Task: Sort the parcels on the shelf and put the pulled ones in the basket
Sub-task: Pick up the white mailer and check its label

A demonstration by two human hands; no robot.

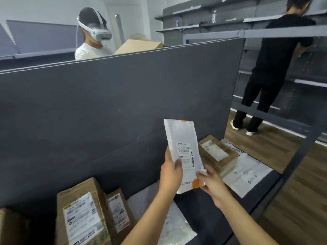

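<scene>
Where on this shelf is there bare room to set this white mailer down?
Bare shelf shows below the right hand holding the white mailer, between the pale bag and the flat white mailers. The left end is crowded with cardboard boxes; a brown box and mailers fill the right end.

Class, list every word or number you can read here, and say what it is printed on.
"247": on the label of the white mailer held in the left hand and right hand.
Rest of that label: blurred, unreadable.
Labels on the brown boxes and flat mailers: too small to read.
</scene>
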